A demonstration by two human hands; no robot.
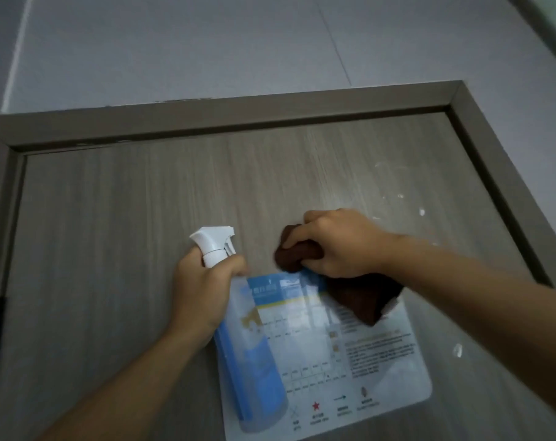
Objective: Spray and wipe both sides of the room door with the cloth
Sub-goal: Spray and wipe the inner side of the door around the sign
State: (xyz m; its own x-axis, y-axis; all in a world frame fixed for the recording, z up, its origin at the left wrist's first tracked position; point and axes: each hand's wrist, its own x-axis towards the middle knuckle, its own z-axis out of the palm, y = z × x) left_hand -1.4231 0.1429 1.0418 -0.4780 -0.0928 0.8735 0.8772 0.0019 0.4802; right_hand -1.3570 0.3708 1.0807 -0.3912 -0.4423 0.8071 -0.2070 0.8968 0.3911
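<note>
The left hand (203, 281) is gripping the bottle (248, 354) by its neck, long axis running from 5 o'clock up to 11, nozzle pointing toward 9. The right hand (337, 243) is clutching the bunched cloth (302, 253) against the door (127, 218), just above the notice (381, 361). The frame (225, 113) is bordering the door under a grey wall (206, 43).

one head-worn wide-angle view, close to the door (143, 218) and tilted upward along its face. the door frame (232, 106) crosses toward 12 o'clock with pale wall above it. both forearms reach in from 6 o'clock, and the wide lens bends the frame's edges outward. no second view shares the scene.
</note>
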